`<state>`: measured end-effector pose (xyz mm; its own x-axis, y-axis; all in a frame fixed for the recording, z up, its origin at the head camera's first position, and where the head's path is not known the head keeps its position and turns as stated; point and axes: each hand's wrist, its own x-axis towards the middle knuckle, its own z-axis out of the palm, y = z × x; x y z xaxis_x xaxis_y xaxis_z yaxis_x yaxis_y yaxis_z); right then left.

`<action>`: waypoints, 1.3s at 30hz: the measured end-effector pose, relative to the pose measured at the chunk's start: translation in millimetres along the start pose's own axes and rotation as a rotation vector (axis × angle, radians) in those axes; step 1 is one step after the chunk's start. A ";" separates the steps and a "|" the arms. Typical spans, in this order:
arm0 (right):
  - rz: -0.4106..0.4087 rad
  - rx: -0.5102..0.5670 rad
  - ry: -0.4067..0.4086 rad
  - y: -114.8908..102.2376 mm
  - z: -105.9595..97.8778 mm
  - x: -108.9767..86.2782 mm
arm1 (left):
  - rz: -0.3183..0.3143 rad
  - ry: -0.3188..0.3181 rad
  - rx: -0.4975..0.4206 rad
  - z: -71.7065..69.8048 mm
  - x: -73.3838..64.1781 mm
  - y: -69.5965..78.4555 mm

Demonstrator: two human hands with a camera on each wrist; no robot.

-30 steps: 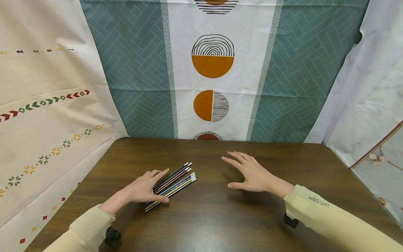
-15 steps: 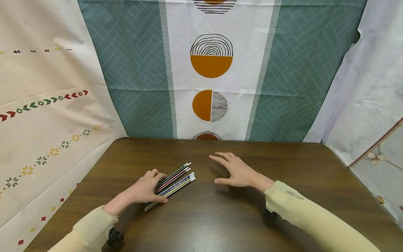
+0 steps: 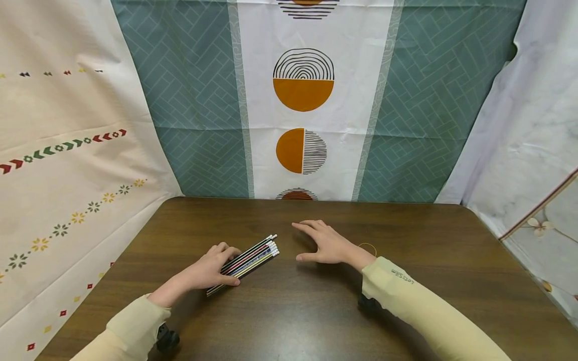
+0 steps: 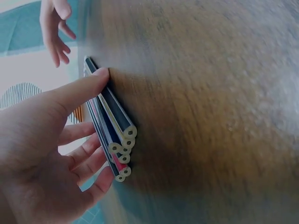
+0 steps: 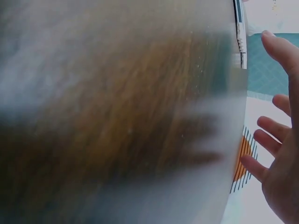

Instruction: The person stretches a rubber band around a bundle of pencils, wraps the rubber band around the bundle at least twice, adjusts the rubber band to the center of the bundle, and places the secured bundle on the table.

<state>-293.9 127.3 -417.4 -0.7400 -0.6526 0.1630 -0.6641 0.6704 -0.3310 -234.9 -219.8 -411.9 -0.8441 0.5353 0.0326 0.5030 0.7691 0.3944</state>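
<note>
Head view faces forward-down over the table (image 3: 289, 316); 2 wrist views look closely past left hand (image 4: 39, 140) and right hand (image 5: 284, 172); all 3 share pencils (image 3: 252, 258).

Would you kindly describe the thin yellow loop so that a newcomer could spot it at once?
At the brown table, find the person's right hand. Just beyond its wrist, and partly hidden by it, shows the thin yellow loop. It is a fine curve, unlike the straight pencils in the left hand.
</note>
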 end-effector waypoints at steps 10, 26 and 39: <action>0.045 0.028 -0.052 -6.1 6.2 1.3 | -0.009 -0.039 -0.030 -3.7 5.5 5.4; 0.163 0.043 -0.111 -21.9 14.8 -18.5 | -0.011 -0.093 -0.027 1.4 26.5 11.9; 0.167 0.053 -0.131 -25.5 17.0 -33.6 | -0.011 -0.116 -0.044 5.0 37.6 20.7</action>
<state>-250.3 126.1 -430.3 -0.8165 -0.5771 -0.0193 -0.5247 0.7555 -0.3923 -255.4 -182.0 -407.2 -0.8210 0.5656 -0.0774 0.4831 0.7605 0.4339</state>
